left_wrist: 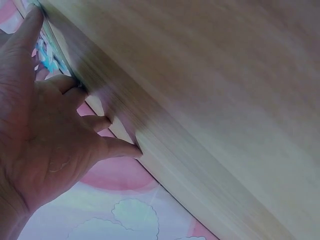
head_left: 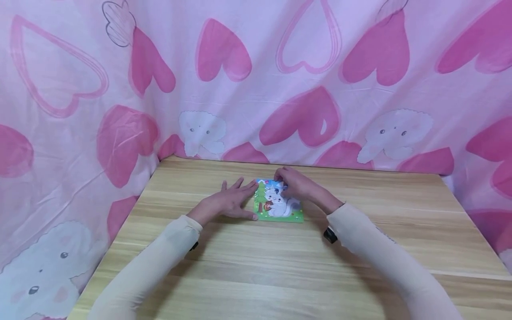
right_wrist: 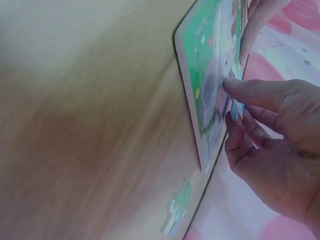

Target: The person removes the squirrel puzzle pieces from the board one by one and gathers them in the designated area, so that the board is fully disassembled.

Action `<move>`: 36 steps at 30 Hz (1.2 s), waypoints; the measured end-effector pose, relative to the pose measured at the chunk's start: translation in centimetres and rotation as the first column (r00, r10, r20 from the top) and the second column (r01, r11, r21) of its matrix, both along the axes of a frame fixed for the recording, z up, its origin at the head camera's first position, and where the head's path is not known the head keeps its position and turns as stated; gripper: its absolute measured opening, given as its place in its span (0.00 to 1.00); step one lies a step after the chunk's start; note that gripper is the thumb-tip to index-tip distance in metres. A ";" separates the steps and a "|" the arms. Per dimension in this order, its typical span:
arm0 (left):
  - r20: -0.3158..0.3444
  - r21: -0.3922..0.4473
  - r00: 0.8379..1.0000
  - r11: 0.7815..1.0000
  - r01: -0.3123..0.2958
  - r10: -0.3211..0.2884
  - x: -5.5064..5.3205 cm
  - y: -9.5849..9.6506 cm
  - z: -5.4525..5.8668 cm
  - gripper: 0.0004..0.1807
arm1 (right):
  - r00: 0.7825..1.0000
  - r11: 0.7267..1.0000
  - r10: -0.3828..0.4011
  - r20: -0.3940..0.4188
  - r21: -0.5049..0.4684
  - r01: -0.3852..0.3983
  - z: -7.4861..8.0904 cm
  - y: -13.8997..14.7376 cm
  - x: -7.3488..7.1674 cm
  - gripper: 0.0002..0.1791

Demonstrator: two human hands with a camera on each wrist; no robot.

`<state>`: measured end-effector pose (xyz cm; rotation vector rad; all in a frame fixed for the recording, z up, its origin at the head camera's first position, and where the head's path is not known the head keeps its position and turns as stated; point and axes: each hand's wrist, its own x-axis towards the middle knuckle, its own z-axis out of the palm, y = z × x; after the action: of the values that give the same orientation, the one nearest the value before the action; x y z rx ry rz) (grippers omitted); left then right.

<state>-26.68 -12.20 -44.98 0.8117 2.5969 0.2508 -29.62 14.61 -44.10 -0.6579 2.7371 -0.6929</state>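
A small square jigsaw puzzle (head_left: pixel 280 211) lies flat on the table, showing a white bushy-tailed animal beside a green tree. My left hand (head_left: pixel 230 201) rests at its left edge with fingers spread; thumb and a fingertip touch the border. In the left wrist view the same hand (left_wrist: pixel 55 135) has its fingers extended against the tabletop. Over the puzzle's upper right part is my right hand (head_left: pixel 298 184). The right wrist view shows this hand (right_wrist: pixel 280 135) pinching a bluish puzzle piece (right_wrist: pixel 235 111) at the picture, its outline partly hidden by the fingers.
A loose puzzle piece (right_wrist: pixel 178 207), green and white, lies on the table beside the board, near the table's far edge. The wooden table (head_left: pixel 256 275) stretches toward me. Behind and at the sides hangs a pink curtain (head_left: pixel 240 98) with hearts.
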 end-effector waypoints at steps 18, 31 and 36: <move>0.012 0.022 1.000 1.000 0.007 -0.007 0.1 -0.4 0.2 0.61 | 0.997 0.992 -0.004 -0.079 -0.129 -0.006 0.5 6.3 0.6 0.28; 0.027 0.026 1.000 1.000 0.003 -0.003 0.2 -0.2 -0.1 0.61 | 0.992 0.995 -0.099 -0.075 -0.036 0.097 -0.5 15.0 2.9 0.28; 0.024 0.026 1.000 1.000 0.004 -0.005 0.1 -0.2 0.1 0.61 | 0.994 0.995 -0.096 -0.057 -0.042 0.094 -0.8 16.6 2.6 0.26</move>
<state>-26.62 -12.36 -44.89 0.8183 2.5736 0.2912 -27.00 31.22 -44.92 -0.5679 2.8311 -0.7615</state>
